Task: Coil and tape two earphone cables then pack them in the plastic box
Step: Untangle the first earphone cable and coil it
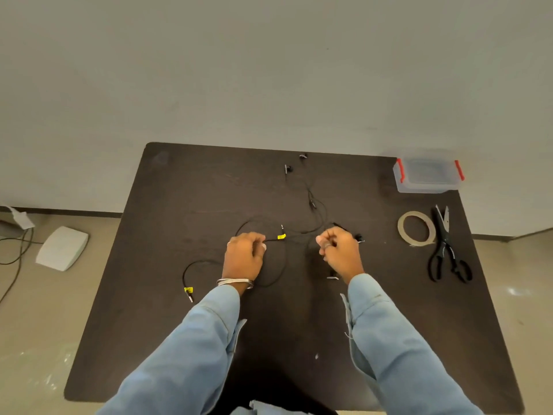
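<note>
While both earphone cables (270, 256) lie loose near tape roll (416, 228), left hand (244, 255) and right hand (341, 252) fingers pinch cable: coiling just starting; next, wind loops.

Dark brown rectangular table (185, 187) against a pale grey wall (269, 70), black-handled scissors (447, 250) near its right edge, white rounded plastic device (62, 248) on the beige floor (36, 310) left, dark cables (15, 250) beside it

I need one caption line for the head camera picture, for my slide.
Both hands, left hand and right hand, grip loose black earphone cables on a dark table; tape roll, scissors, plastic box wait right.
</note>
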Demonstrator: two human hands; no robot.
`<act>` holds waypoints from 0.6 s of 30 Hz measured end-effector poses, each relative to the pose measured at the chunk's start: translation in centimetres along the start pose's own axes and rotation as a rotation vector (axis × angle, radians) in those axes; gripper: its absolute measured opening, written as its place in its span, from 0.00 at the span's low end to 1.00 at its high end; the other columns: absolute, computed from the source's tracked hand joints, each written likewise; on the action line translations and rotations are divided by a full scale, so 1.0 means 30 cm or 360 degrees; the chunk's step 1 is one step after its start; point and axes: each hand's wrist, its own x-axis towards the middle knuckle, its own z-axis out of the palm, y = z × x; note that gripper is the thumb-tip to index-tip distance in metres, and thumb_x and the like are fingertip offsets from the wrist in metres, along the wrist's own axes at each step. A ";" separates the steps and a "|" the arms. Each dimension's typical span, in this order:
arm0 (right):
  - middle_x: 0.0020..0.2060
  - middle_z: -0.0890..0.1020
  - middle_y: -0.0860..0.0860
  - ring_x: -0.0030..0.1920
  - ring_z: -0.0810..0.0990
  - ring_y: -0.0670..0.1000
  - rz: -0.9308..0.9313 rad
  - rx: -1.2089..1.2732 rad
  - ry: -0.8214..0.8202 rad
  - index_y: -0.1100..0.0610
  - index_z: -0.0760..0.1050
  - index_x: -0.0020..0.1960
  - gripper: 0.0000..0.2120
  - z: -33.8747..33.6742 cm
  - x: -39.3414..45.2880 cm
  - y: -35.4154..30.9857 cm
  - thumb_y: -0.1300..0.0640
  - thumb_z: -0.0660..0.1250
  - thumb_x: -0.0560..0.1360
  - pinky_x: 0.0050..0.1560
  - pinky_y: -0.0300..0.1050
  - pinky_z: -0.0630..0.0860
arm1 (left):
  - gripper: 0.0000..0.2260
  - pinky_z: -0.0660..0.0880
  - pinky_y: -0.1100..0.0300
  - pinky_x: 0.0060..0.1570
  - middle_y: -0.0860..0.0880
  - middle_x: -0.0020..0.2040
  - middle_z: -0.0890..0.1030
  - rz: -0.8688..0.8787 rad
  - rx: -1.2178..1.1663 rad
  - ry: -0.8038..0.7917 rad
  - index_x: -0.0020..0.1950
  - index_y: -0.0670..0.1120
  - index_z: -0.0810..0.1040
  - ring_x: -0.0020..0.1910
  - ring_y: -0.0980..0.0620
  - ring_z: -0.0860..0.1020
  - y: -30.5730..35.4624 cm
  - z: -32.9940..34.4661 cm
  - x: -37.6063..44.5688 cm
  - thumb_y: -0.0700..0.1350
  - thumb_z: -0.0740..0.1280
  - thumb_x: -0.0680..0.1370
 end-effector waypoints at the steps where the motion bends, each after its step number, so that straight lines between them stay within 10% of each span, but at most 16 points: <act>1: 0.32 0.80 0.51 0.32 0.78 0.43 -0.0045 0.0070 -0.0023 0.56 0.76 0.43 0.04 -0.015 -0.011 -0.031 0.61 0.65 0.76 0.41 0.47 0.77 | 0.12 0.72 0.51 0.58 0.45 0.52 0.82 0.0059 -0.0025 0.0017 0.57 0.45 0.80 0.55 0.44 0.76 0.015 0.003 0.001 0.42 0.69 0.74; 5: 0.30 0.80 0.50 0.28 0.76 0.40 -0.0264 0.0199 -0.0341 0.58 0.79 0.47 0.05 -0.053 -0.049 -0.158 0.59 0.65 0.77 0.36 0.35 0.70 | 0.26 0.67 0.48 0.58 0.49 0.63 0.74 0.0410 0.0294 -0.0137 0.70 0.54 0.69 0.64 0.45 0.67 0.109 0.015 0.012 0.54 0.70 0.73; 10: 0.31 0.81 0.56 0.29 0.75 0.47 -0.0475 0.0407 -0.0511 0.61 0.77 0.50 0.04 -0.131 -0.079 -0.266 0.61 0.66 0.77 0.29 0.35 0.69 | 0.12 0.60 0.52 0.58 0.55 0.60 0.76 0.0309 0.0508 -0.0223 0.56 0.54 0.81 0.64 0.50 0.66 0.176 0.017 0.052 0.55 0.67 0.75; 14: 0.36 0.85 0.53 0.35 0.80 0.46 -0.0499 0.0124 -0.0442 0.57 0.77 0.54 0.10 -0.244 -0.052 -0.259 0.60 0.71 0.73 0.34 0.34 0.75 | 0.07 0.76 0.55 0.52 0.48 0.40 0.84 0.0102 -0.0368 -0.0324 0.43 0.49 0.82 0.43 0.54 0.81 0.181 -0.067 0.081 0.46 0.65 0.77; 18: 0.39 0.83 0.55 0.36 0.81 0.46 -0.0541 -0.0364 -0.0454 0.59 0.79 0.52 0.09 -0.306 -0.009 -0.215 0.64 0.72 0.72 0.39 0.34 0.76 | 0.10 0.73 0.69 0.34 0.48 0.29 0.79 0.0186 -0.0475 -0.0450 0.44 0.44 0.82 0.26 0.58 0.75 0.238 -0.207 0.080 0.41 0.62 0.80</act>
